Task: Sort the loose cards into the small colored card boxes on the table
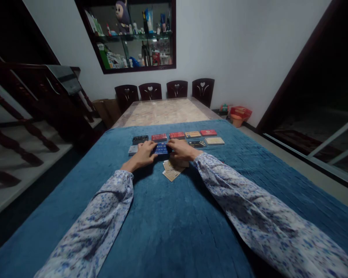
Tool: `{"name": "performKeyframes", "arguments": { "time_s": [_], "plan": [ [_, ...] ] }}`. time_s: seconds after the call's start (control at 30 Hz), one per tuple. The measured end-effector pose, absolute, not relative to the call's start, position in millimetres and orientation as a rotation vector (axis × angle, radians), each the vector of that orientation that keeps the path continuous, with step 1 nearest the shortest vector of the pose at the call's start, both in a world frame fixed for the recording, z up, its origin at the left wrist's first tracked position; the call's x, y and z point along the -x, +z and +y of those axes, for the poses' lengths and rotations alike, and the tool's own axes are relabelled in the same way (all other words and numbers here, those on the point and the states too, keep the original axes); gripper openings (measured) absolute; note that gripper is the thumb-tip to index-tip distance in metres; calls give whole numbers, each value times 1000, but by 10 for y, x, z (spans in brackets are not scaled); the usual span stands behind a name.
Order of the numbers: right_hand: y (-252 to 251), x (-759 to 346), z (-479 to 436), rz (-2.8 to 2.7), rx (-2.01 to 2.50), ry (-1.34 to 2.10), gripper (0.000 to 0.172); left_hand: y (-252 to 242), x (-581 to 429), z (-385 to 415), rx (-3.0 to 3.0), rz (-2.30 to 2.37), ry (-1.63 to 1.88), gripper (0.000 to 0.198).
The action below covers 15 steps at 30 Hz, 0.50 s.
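Observation:
Both my hands meet over a blue card (161, 148) lying on the blue cloth (174, 224). My left hand (144, 153) pinches its left edge, and my right hand (180, 150) pinches its right edge. Behind them runs a row of cards: a black one (140, 139), two red ones (159, 137) (177, 135), a tan one (193, 134) and another red one (208, 132). A grey card (133, 150) lies left of my left hand. A dark card (197, 144) and a pale card (214, 141) lie to the right. Loose beige cards (172, 172) sit under my right wrist.
The cloth covers the near part of a long stone-topped table (165, 112). Several dark chairs (176, 88) stand at the far end below a wall cabinet (133, 34). A stair rail (31, 104) is on the left, a glass door (321, 146) on the right.

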State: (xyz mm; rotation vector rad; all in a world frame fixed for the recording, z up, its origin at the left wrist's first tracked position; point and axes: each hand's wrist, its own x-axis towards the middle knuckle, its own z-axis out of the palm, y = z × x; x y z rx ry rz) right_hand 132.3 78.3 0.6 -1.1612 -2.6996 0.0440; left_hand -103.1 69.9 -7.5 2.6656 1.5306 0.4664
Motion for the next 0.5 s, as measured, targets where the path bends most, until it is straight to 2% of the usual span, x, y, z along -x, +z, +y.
{"name": "performKeyframes", "arguments": {
  "time_s": [0.5],
  "plan": [
    [288,-1022,915,-2861,1365,-84,36,-16,1099,922,-2645,1708,201,48]
  ]
}}
